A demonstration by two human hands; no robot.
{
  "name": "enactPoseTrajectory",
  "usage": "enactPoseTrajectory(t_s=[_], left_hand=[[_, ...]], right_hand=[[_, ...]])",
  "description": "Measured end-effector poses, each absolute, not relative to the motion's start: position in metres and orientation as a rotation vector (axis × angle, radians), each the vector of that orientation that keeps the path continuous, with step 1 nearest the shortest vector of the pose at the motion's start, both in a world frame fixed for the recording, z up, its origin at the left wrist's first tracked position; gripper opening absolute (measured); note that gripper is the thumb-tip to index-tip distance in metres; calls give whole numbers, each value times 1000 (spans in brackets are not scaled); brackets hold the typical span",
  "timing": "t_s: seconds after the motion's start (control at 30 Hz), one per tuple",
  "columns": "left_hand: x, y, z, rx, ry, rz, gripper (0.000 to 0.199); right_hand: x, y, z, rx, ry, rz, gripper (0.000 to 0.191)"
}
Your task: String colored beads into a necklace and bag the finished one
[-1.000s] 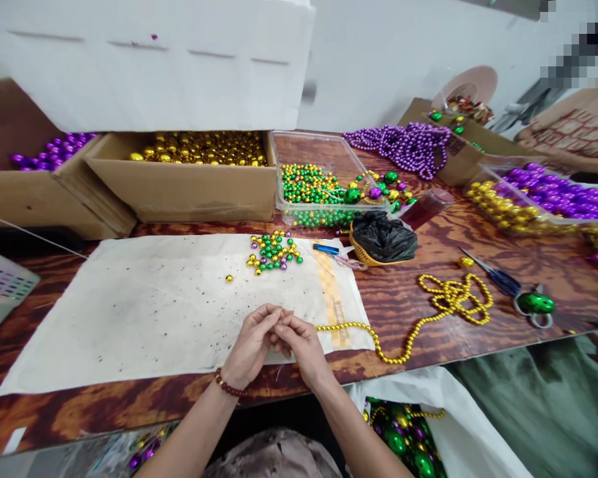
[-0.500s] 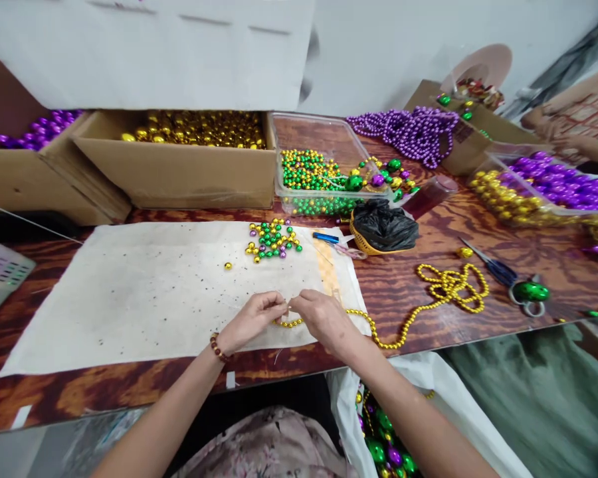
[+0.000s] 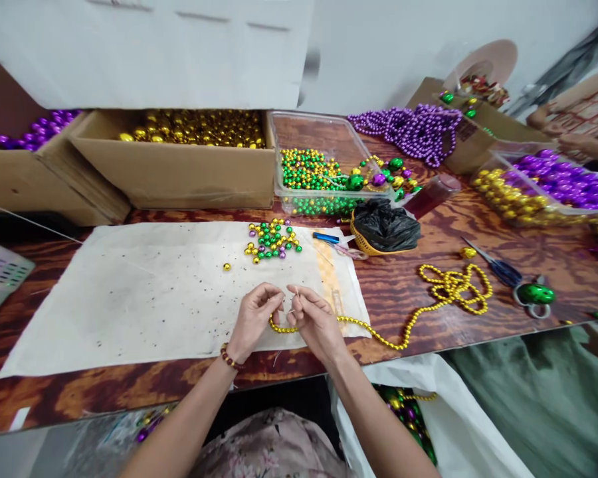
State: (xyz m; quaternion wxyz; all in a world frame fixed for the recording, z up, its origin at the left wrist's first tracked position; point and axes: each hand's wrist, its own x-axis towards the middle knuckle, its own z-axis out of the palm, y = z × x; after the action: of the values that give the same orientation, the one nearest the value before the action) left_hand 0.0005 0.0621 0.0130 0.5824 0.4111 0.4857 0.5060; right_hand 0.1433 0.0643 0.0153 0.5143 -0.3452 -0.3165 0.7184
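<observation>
My left hand (image 3: 257,317), with a beaded bracelet at the wrist, is closed in a pinch at one end of a gold bead strand (image 3: 363,324). Beside it my right hand (image 3: 317,322) is closed, thumb and forefinger pinching a thin pale thread (image 3: 298,292). The strand sags between the hands, passes behind the right hand and trails right into a loose coil. Both hands are over a white cloth (image 3: 144,299). Beyond them lies a cluster of loose green, gold and purple beads (image 3: 273,239), with a single gold bead (image 3: 226,267) to its left.
Scissors (image 3: 503,271) and a large green bead (image 3: 535,293) lie at right. A blue-handled tool (image 3: 325,238) is near a yellow basket (image 3: 373,250) holding a black bag. Behind stand a cardboard box (image 3: 194,174) and a clear bin (image 3: 329,195) of beads. Another person's arm (image 3: 585,146) shows far right.
My hands have turned upward and drawn slightly apart at the fingertips, and thin thread now shows between them. The right forearm has swung left.
</observation>
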Motion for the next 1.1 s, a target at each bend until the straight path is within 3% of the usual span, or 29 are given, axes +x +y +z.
enactPoseTrajectory(t_s=[0.13,0.37,0.43,0.53,0.67,0.87,0.97,1.1], left_hand=[[1,55,15,877,1182,1210,19],[-1,58,21,869,1225,1195,16],[-3,59,19,921,1239,1193,17],[-7,60,17,1044,1284,1168,20],[-10,61,15,1156,1416,1148,20],[-11,64,8,962,1352,1195,17],[-10,63,7,798,1313,1290,18],[-9,60,7,784,1283,1372,18]], right_hand=[[144,65,4,-967,-1423,1327,33],[157,73,0,-1091,-2386,582,64],[158,77,10,-1101,-2567,465,62],[155,81,30,-1097,-2742,350,45],[144,89,51,-1207,-2901,282,19],[134,101,42,-1159,-2851,192,19],[137,101,29,-1065,-2588,355,23],[137,96,14,-1010,-2087,819,19]])
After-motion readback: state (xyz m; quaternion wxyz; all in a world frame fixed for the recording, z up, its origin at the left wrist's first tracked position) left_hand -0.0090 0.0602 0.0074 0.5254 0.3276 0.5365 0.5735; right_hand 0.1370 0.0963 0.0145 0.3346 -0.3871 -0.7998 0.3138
